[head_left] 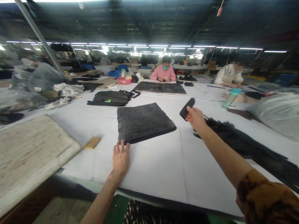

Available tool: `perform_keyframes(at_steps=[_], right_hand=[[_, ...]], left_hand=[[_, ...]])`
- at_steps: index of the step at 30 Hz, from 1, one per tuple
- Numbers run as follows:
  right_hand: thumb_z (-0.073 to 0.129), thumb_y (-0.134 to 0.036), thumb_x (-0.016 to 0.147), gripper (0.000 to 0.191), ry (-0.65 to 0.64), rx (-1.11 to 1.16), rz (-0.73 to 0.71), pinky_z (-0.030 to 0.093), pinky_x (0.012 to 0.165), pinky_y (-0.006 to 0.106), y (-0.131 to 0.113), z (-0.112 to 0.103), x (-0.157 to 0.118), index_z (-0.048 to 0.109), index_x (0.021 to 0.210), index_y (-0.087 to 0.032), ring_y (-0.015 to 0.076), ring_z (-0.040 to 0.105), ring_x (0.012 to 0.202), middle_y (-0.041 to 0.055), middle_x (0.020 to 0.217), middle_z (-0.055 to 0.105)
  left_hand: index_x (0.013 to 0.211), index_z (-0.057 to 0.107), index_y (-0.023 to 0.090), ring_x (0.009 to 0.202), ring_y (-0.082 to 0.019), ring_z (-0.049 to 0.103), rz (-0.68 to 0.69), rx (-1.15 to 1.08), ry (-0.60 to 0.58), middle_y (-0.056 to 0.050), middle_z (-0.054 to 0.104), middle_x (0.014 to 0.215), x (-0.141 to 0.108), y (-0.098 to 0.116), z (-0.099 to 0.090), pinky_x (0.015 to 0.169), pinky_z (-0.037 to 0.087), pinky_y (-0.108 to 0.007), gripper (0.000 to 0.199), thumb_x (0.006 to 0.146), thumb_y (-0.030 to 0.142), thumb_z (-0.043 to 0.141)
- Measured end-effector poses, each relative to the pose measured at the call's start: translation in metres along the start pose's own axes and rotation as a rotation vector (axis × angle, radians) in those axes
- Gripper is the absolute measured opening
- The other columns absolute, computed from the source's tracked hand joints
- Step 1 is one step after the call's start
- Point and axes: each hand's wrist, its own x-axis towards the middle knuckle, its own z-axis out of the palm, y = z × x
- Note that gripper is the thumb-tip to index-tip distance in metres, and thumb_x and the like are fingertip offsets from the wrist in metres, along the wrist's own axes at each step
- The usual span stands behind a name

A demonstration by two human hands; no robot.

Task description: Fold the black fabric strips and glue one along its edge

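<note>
A dark grey, felt-like fabric panel lies flat in the middle of the white-covered table, with a black band along its near edge. The fingertips of my left hand rest on its near left corner, fingers stretched out and slightly apart. To the right, my right hand holds up a black fabric strip, pinched between thumb and fingers above the table. Below my right forearm lies a long heap of black strips, partly hidden by the arm.
A small wooden block sits beside a worn board at left. Dark fabric pieces lie behind the panel. A green bottle and plastic-wrapped bundle stand right. Two people work across the table.
</note>
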Motion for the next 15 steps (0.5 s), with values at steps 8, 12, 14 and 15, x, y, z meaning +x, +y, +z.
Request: perform_keyframes(at_steps=[8, 12, 14, 15], right_hand=[[0.045, -0.022, 0.091, 0.023, -0.466, -0.959, -0.383, 0.035, 0.056, 0.026, 0.048, 0.069, -0.163, 0.057, 0.071, -0.017, 0.0148, 0.055, 0.064, 0.0031, 0.072, 0.062], [0.047, -0.011, 0.087, 0.016, -0.774, -1.185, -0.655, 0.037, 0.055, 0.027, 0.067, 0.086, -0.218, 0.062, 0.082, -0.016, 0.0179, 0.059, 0.071, 0.0068, 0.079, 0.064], [0.048, -0.011, 0.086, 0.015, -0.852, -1.173, -0.741, 0.040, 0.055, 0.028, 0.071, 0.090, -0.234, 0.062, 0.086, -0.016, 0.0192, 0.059, 0.072, 0.0074, 0.080, 0.063], [0.049, -0.011, 0.086, 0.014, -0.874, -1.157, -0.767, 0.040, 0.055, 0.029, 0.071, 0.091, -0.240, 0.063, 0.087, -0.016, 0.0195, 0.059, 0.072, 0.0076, 0.079, 0.063]], left_hand=[[0.102, 0.059, 0.011, 0.067, -0.022, 0.066, -0.423, -1.380, -0.413, -0.013, 0.070, 0.086, -0.025, 0.040, -0.034, 0.063, 0.056, -0.035, 0.041, 0.086, 0.048, 0.049], [0.103, 0.053, 0.012, 0.061, -0.019, 0.066, -0.727, -1.481, -0.491, -0.011, 0.069, 0.075, -0.033, 0.035, -0.045, 0.059, 0.055, -0.031, 0.040, 0.090, 0.048, 0.043], [0.101, 0.051, 0.014, 0.058, -0.017, 0.064, -0.777, -1.388, -0.486, -0.005, 0.065, 0.066, -0.038, 0.027, -0.049, 0.055, 0.054, -0.029, 0.032, 0.091, 0.043, 0.043], [0.101, 0.050, 0.015, 0.057, -0.017, 0.064, -0.771, -1.337, -0.495, -0.002, 0.062, 0.063, -0.041, 0.023, -0.051, 0.054, 0.053, -0.028, 0.027, 0.089, 0.039, 0.048]])
